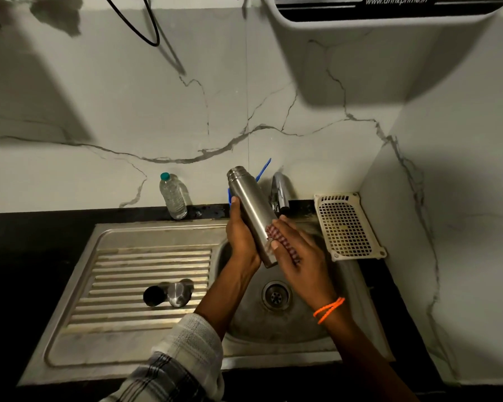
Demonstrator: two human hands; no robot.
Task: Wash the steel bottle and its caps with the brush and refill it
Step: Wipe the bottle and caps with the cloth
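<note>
Both hands, left hand [242, 236] gripping steel bottle [251, 214] base

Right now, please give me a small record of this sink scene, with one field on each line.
left hand: grips steel bottle, tilted, mouth open
right hand: presses scrubber on bottle's lower side
caps: two, on drainboard
sink basin: below the hands
tap: behind bottle; no water seen
plastic bottle: upright on counter, capped

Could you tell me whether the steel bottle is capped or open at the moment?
Open. The bottle shows a bare threaded mouth, and both caps lie on the drainboard.
</note>
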